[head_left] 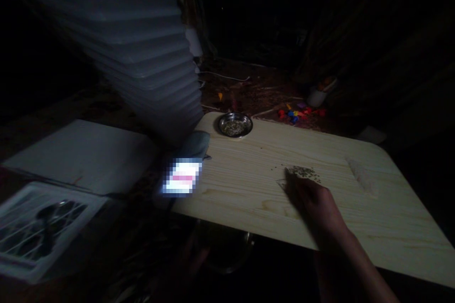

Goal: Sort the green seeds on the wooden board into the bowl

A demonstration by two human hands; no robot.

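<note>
My right hand (322, 201) is over the wooden table, its fingers closed and pointing down beside a scatter of small dark seeds or grains (304, 171). Whatever those fingers pinch is too dark to make out. A small pale, clear-looking piece (280, 182) lies by the fingertips. Below the table's near edge, in deep shadow, my left hand (195, 255) is at the left side of a metal bowl (231, 265), its fingers seeming to grip it. The bowl's contents are hidden by darkness. A shallow steel dish (235, 125) with pale grains stands at the table's far left corner.
The pale wooden table (249, 189) has a whitish strip (361, 177) on its right. Left of it are a lit screen (183, 177), a white crate (42, 232) and a white board (81, 156). Colourful small objects (298, 113) and a whitish pot (317, 98) lie beyond.
</note>
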